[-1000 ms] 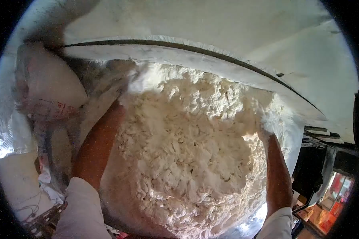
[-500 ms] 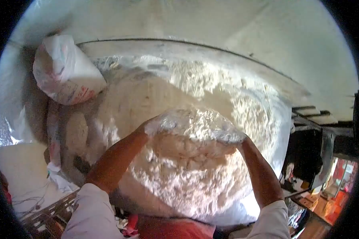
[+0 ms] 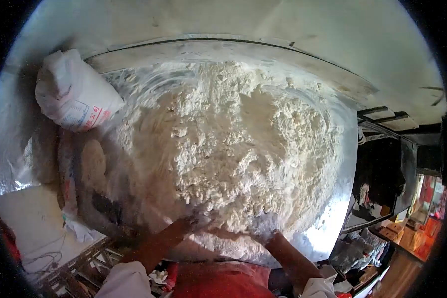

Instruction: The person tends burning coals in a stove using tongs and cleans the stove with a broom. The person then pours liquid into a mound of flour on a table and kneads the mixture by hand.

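Observation:
A broad, lumpy heap of white powdery dough or flour covers the metal table. My left hand touches the heap's near edge, coated in powder, its fingers smeared by motion. To its right, my right hand is also in the powder by the near edge, whitened and blurred. Fingers of both hands are partly hidden, so what they hold, if anything, does not show. A hollow shows in the upper middle of the heap.
A white sack with red print stands at the back left. The table's bare metal rim shows at the right. A pale wall rises behind. Dark shelving is on the right, and a white surface with a cable lies left.
Both hands have moved from the far sides of the heap inward and back toward my body. The powder now lies spread in the middle, and the view has shifted.

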The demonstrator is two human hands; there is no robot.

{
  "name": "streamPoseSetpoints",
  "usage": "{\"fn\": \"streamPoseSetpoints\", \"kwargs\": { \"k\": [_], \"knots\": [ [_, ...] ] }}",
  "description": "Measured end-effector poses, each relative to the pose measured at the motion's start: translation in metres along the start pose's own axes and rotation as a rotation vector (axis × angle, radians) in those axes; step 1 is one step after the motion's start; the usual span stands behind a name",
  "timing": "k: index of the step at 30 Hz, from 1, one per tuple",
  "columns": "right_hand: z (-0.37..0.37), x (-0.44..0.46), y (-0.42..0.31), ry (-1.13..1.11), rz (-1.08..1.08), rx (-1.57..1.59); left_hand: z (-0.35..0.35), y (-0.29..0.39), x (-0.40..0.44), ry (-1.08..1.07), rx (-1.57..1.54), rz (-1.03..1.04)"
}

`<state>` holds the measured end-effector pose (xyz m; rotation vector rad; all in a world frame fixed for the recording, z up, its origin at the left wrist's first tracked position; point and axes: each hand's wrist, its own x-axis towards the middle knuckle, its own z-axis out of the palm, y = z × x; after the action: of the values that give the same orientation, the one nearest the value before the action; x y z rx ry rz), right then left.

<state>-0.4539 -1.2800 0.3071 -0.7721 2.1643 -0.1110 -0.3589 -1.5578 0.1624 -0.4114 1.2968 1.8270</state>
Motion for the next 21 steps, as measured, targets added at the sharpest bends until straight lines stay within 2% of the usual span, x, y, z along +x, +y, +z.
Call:
{"fn": "streamPoseSetpoints", "kwargs": {
  "k": [2,4,6,8,12,15,16,18,21],
  "knots": [
    [-0.008,0.028,0.012,0.051,0.019,-0.056,-0.014,0.010,0.022,-0.002,-0.006,0.011],
    [-0.033,0.069,0.030,-0.196,0.156,-0.066,-0.032,0.040,0.055,-0.008,-0.005,0.056],
    [-0.050,0.102,0.055,0.021,0.091,-0.118,-0.049,0.082,0.094,-0.012,-0.006,0.128],
    [-0.095,0.136,0.071,0.034,0.142,-0.197,-0.066,0.127,0.128,-0.025,-0.005,0.205],
    [-0.174,0.179,0.122,-0.110,0.297,-0.022,-0.101,0.211,0.167,-0.040,-0.033,0.362],
    [-0.184,0.161,0.139,-0.174,0.381,0.070,-0.124,0.229,0.154,-0.049,-0.092,0.431],
    [-0.167,0.141,0.141,0.065,0.329,0.174,-0.125,0.226,0.142,-0.058,-0.107,0.439],
    [-0.144,0.117,0.137,0.314,0.275,0.276,-0.115,0.214,0.108,-0.065,-0.125,0.436],
    [-0.109,0.094,0.121,0.325,0.273,0.342,-0.071,0.188,0.052,-0.095,-0.171,0.400]
  ]
}}
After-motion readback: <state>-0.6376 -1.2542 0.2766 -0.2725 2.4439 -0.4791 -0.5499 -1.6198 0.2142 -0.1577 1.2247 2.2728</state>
